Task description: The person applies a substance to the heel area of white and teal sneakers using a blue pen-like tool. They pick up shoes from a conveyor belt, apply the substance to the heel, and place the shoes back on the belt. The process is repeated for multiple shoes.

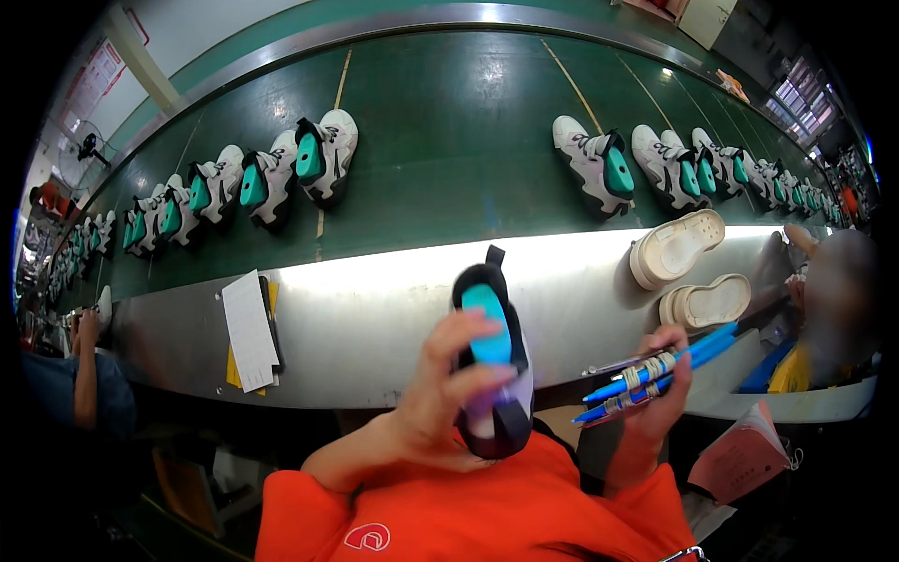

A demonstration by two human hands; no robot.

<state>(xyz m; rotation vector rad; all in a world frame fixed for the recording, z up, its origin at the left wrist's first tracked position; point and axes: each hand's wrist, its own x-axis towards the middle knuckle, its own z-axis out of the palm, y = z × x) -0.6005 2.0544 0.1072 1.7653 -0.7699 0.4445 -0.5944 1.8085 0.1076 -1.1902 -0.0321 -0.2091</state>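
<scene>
The left hand (449,379) is curled around a shoe (493,361), held upright above the metal ledge's (393,309) near edge. The right hand (660,384) clasps a bundle of blue pens (655,370).

- The left hand (449,384) covers part of the shoe's (493,365) side.
- The far-right sneakers (796,192) are too small to distinguish.
- The co-worker (833,300) at right is blurred.

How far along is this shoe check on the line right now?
Done: finished-looking shoes sit in rows on the green belt. In hand: left hand grips one shoe; right hand holds bundled blue pens. Left: two white soles lie unattached on the metal ledge.
</scene>
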